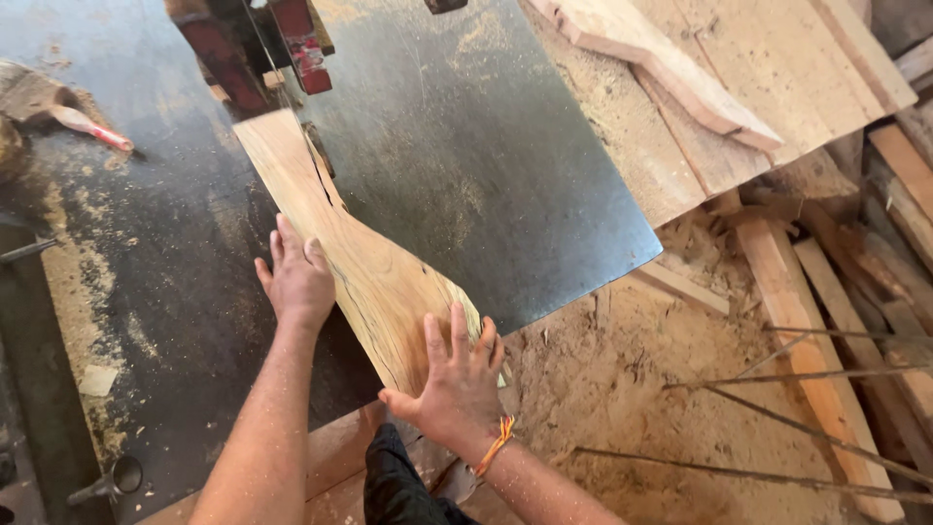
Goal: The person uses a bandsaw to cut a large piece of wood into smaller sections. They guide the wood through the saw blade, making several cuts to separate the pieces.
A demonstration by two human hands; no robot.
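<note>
Curved plank [340, 243] under both hands' fingers [292, 248] (flat on saw table [486, 165])

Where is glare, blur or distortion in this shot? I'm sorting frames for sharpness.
Head view: soft daylight sheen greys the dark metal saw table; the curved pale wooden plank and both hands, left hand and right hand, look sharp; wide-angle stretch bends the edges; no hard shadows.

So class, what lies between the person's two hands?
In the head view, only the pale wooden plank spans between left hand and right hand; both press flat on it.
</note>
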